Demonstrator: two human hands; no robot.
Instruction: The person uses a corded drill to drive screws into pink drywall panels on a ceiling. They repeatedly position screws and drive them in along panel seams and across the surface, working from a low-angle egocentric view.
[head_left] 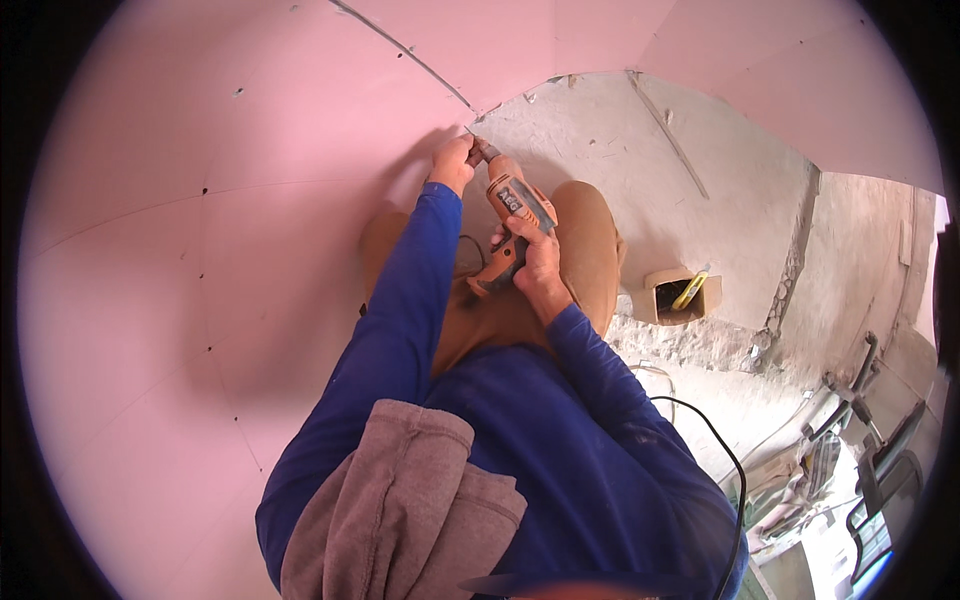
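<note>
My right hand (540,255) is closed round the handle of an orange and black corded screwdriver (514,200), which points up toward the lower edge of a pink board (280,150). My left hand (452,160) has its fingers closed at the tool's nose, beside the bit and close against the board; what they pinch is too small to make out. A dark seam with small screw marks runs down the board to that spot. My knees (585,235) in brown trousers lie either side of the tool, on a dusty pale floor.
An open cardboard box (655,300) with a yellow-handled tool (690,290) sits right of my knee. A black cord (730,450) runs at my right. Pink boards (770,80) curve round the back. Black metal-framed items (880,450) and clutter lie at the lower right.
</note>
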